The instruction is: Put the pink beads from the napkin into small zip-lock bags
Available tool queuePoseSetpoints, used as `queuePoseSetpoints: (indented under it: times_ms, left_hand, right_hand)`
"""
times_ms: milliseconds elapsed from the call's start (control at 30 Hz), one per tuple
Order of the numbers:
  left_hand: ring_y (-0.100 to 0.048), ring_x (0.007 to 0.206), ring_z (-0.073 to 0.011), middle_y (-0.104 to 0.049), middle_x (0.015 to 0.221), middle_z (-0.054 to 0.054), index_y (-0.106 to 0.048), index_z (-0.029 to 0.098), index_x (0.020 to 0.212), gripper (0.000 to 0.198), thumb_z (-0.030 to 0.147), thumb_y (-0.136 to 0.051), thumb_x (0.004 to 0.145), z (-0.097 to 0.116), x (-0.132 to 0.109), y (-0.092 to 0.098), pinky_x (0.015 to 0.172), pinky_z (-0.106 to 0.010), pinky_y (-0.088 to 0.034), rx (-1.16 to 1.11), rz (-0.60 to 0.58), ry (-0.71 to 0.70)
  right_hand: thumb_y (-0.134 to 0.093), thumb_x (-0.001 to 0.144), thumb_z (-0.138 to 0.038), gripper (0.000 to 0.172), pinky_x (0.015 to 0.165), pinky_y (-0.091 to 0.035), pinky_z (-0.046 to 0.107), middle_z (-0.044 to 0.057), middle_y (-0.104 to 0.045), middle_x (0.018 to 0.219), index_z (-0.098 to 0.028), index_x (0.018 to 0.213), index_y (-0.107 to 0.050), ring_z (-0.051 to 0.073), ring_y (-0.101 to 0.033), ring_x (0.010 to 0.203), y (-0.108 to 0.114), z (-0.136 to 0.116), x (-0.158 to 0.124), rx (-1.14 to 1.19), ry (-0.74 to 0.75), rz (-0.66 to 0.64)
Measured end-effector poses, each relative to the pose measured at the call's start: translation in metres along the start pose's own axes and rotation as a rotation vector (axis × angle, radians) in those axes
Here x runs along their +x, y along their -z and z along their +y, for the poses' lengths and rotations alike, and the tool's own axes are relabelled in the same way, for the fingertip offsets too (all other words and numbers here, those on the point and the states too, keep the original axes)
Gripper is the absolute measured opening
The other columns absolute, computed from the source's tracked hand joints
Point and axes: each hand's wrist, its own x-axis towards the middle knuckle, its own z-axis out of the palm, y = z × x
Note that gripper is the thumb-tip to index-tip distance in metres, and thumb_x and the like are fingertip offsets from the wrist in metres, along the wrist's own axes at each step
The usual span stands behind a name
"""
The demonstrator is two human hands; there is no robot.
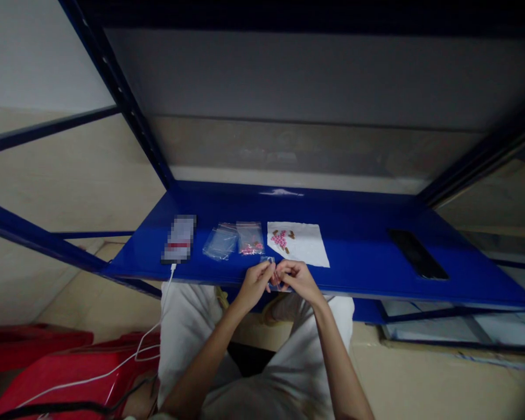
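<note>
At the front edge of the blue shelf, my left hand and my right hand come together, fingers closed on a small clear plastic bag. Most of that bag is hidden by the fingers, and I cannot tell what is inside it. Just beyond lies a zip bag with pink pieces in its lower part. Overlapping it on the left are flat clear zip bags. To the right, a white paper sheet carries a cluster of pink pieces and several brown ones.
A phone with a white cable lies on the left of the blue shelf. A dark phone-like slab rests at the right. Blue posts frame the shelf. A red stool stands at lower left.
</note>
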Motion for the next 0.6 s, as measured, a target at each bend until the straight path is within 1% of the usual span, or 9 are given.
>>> queuePoseSetpoints:
  times_ms: [133, 333, 500, 600]
  left_hand:
    - [-0.051, 0.048, -0.0076, -0.055, 0.061, 0.000, -0.053, 0.014, 0.068, 0.040, 0.048, -0.040, 0.083, 0.0009, -0.0005, 0.0005, 0.041, -0.017, -0.041, 0.010, -0.002, -0.005]
    - [-0.054, 0.056, -0.0096, -0.054, 0.062, 0.000, -0.055, 0.014, 0.072, 0.036, 0.048, -0.045, 0.081, -0.0022, -0.0004, 0.0018, 0.042, -0.016, -0.041, 0.009, -0.038, -0.025]
    - [-0.053, 0.053, -0.0092, -0.054, 0.061, 0.000, -0.055, 0.014, 0.073, 0.039, 0.049, -0.042, 0.082, -0.0021, 0.0009, 0.0003, 0.040, -0.016, -0.041, 0.005, -0.008, -0.014]
    - [-0.052, 0.051, -0.0086, -0.052, 0.059, 0.001, -0.054, 0.014, 0.071, 0.038, 0.049, -0.044, 0.081, -0.0006, 0.0007, -0.0012, 0.039, -0.016, -0.040, 0.023, 0.001, -0.013]
  right_hand:
    - [-0.063, 0.070, -0.031, 0.017, 0.041, -0.048, 0.017, -0.001, -0.061, 0.060, -0.014, 0.070, -0.059, 0.009, -0.057, 0.050, -0.0002, -0.0002, -0.0013, 0.015, 0.015, 0.003]
    - [-0.063, 0.070, -0.033, 0.019, 0.041, -0.048, 0.016, -0.001, -0.060, 0.059, -0.014, 0.071, -0.060, 0.008, -0.056, 0.050, -0.0004, -0.0002, -0.0019, 0.015, 0.026, 0.007]
    - [-0.063, 0.071, -0.035, 0.021, 0.041, -0.048, 0.016, -0.001, -0.059, 0.060, -0.014, 0.071, -0.060, 0.009, -0.056, 0.051, -0.0012, -0.0004, -0.0013, 0.004, 0.034, 0.003]
    - [-0.064, 0.070, -0.035, 0.021, 0.041, -0.048, 0.017, -0.001, -0.059, 0.059, -0.014, 0.073, -0.061, 0.009, -0.056, 0.051, -0.0018, -0.0012, -0.0016, -0.035, 0.024, -0.003]
